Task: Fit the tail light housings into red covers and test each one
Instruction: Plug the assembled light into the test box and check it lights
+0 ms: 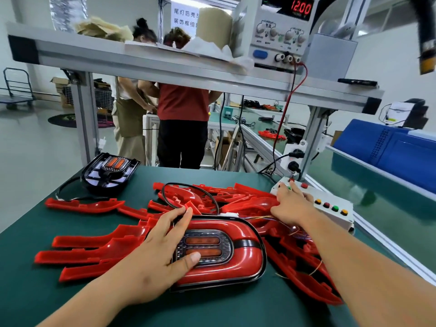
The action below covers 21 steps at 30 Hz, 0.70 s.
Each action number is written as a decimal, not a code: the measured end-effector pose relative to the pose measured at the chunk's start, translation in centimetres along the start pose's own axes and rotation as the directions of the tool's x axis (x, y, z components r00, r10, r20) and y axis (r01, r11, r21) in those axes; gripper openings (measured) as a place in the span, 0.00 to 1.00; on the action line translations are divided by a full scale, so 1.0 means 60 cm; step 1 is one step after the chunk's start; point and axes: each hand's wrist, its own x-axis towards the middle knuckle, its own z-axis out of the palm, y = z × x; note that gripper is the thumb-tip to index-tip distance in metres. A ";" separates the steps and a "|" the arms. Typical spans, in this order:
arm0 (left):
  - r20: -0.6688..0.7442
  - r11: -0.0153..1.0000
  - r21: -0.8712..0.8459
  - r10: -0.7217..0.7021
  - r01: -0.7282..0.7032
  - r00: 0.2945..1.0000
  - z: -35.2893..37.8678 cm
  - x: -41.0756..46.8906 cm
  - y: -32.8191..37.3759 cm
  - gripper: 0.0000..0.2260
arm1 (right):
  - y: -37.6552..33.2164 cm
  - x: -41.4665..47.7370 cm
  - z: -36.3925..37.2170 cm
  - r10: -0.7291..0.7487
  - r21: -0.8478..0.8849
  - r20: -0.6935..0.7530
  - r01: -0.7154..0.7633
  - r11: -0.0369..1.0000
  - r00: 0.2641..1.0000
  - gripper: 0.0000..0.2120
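Left hand (165, 246) lies on the near-left end of the assembled tail light (226, 253). Its fingers are extended to the far rim and the thumb is pressed on the lens, flat rather than clasped round the unit. The unit, a black housing seated in a red cover, lies lens-up on the green bench mat (70, 298), with bare mat between it and the near edge. Right hand (292, 206) reaches to the white control box (330, 218) at the bench's right edge. The index finger is straight on a green button, the other fingers are loosely folded, and nothing is seen gripped. Loose red covers (99, 246) crowd the mat left, behind and right of the unit, some overlapping; those at right reach close to the aluminium edge rail (389, 246). A black cable loop (188, 186) rests on the rear covers. A bare tail light housing (109, 172) sits near the far-left corner, just inside the bench edge. The overhead shelf (165, 64) carries a power supply (280, 31) reading 12.00, and a red lead (285, 114) drops from it. A blue crate (389, 147) stands beyond the right-hand lane; its contents cannot be seen.
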 end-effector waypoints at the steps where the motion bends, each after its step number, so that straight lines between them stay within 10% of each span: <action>1: 0.007 1.000 -0.003 -0.007 0.007 1.000 0.000 0.001 -0.002 0.36 | -0.001 -0.005 -0.001 0.003 0.017 -0.017 -0.002 1.000 1.000 0.31; 11: 0.098 0.953 0.300 -0.078 0.045 0.992 -0.030 0.004 0.003 0.62 | 0.042 -0.034 0.004 0.109 0.024 -0.102 -0.107 0.994 0.989 0.39; 21: 0.163 0.941 0.325 -0.153 0.094 0.975 -0.044 0.001 -0.013 0.55 | 0.049 -0.025 0.011 0.070 -0.009 -0.101 -0.071 0.997 0.992 0.42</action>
